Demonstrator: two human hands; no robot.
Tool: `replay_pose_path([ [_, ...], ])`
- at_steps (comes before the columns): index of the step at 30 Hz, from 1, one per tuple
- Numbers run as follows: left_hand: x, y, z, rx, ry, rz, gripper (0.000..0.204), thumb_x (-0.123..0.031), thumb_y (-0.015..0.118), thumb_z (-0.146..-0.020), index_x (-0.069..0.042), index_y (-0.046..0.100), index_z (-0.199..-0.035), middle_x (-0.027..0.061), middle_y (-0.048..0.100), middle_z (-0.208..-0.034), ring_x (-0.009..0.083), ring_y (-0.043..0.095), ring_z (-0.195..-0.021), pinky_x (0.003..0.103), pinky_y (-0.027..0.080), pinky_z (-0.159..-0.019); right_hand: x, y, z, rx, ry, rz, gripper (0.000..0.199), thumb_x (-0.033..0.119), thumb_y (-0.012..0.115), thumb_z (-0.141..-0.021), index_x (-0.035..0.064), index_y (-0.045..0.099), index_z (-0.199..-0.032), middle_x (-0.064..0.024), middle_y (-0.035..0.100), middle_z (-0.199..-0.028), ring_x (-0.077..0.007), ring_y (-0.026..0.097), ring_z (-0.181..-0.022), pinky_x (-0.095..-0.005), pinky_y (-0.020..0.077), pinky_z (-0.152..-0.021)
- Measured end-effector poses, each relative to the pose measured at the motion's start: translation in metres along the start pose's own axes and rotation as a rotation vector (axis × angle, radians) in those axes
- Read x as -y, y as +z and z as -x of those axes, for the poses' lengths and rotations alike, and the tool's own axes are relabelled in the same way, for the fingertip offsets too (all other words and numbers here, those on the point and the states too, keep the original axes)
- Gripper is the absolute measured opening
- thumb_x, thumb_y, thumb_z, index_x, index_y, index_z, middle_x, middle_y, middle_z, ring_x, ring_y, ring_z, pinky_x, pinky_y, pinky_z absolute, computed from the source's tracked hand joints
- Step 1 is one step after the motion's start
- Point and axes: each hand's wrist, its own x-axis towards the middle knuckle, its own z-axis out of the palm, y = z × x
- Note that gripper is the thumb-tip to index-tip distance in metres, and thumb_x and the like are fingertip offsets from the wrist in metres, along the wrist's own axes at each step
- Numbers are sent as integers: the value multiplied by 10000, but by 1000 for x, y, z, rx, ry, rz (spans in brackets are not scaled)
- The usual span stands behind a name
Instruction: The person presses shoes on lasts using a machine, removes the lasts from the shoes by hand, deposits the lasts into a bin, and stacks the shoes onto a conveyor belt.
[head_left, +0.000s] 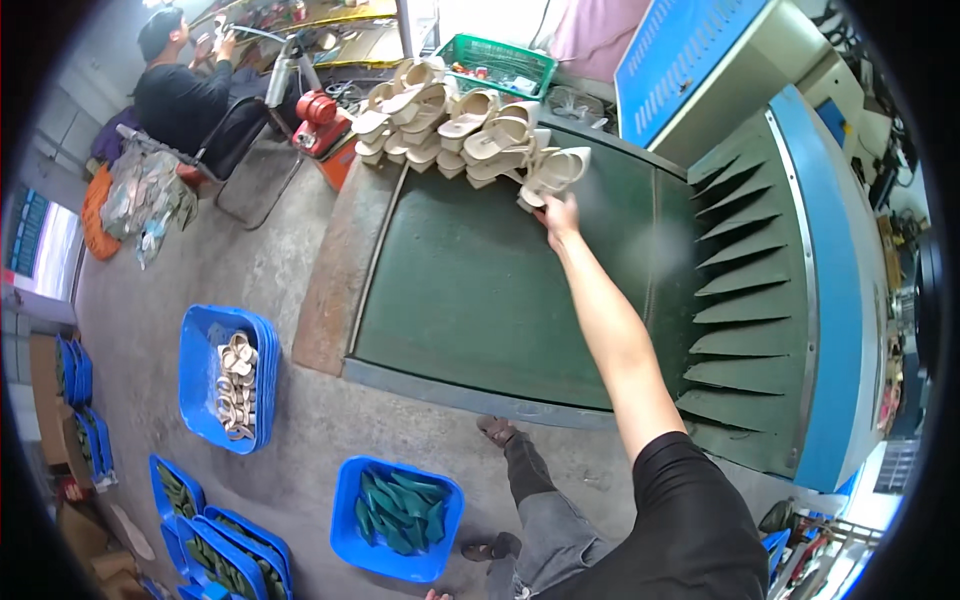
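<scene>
Your right hand (560,220) appears closed on a cream, strappy, block-heeled sandal (562,170) beside the sandal pile (430,115) over the green conveyor belt (480,290), probably setting or lifting it; next, clear its neighbours. Left hand's (437,596) grip: cannot tell.

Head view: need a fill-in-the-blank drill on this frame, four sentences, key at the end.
1. The right hand touches a cream heeled sandal above the dark ____ conveyor belt.
2. The tub holding loose green pieces is ____.
3. The slit curtain hangs toward the picture's ____ side.
4. Another person sits in the picture's upper ____ corner.

Missing words: green; blue; right; left.
</scene>
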Motion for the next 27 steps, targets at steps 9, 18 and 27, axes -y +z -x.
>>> replay_pose_path([
  [9,56,-7,102,-63,154,492,545,-92,654,-916,-13,454,-1417,150,546,-1382,221,565,-1224,340,459,-1037,-58,-87,479,681,481,387,460,148,631,-927,52,510,-1361,-17,653,-1000,-76,575,-769,-209,439,-648],
  [18,270,-150,252,-921,192,819,444,-143,723,-868,-17,594,-1274,93,688,-1127,167,653,-996,325,523,-894,-96,-22,1069,2303,885,761,369,188,610,-960,42,568,-1297,-59,672,-1084,-143,620,-882,-290,512,-762],
  [27,415,-428,386,-1595,201,706,340,-28,613,-916,7,586,-1253,93,641,-1194,172,593,-1104,310,455,-988,-283,-12,1544,2856,-400,337,533,53,521,-838,33,505,-1370,-185,565,-1346,-296,543,-1240,-360,438,-1035],
])
